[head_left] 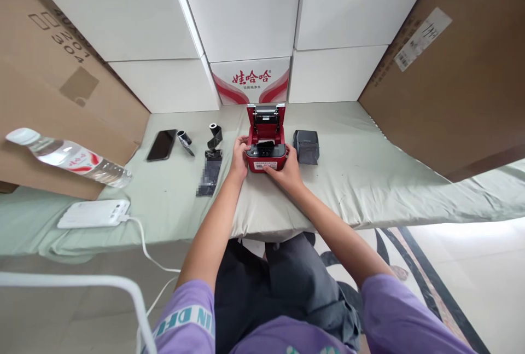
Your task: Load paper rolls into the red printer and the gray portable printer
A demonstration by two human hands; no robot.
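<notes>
A small red label printer (266, 143) stands on the green cloth-covered table (369, 179) with its lid swung up and open. My left hand (238, 156) grips the printer's left side. My right hand (287, 170) rests against its front right corner, fingers on the front edge. Inside the open bay a dark part shows; I cannot tell what it is. Left of the printer lie a black paper roll (215, 136) with a strip (209, 174) trailing toward me, and a smaller roll piece (184, 139).
A second dark grey printer (305, 146) sits right of the red one. A black phone (161, 145), a white power bank (94, 214) with cable and a water bottle (69, 157) lie at left. Cardboard and white boxes (241, 9) wall the table's back and sides.
</notes>
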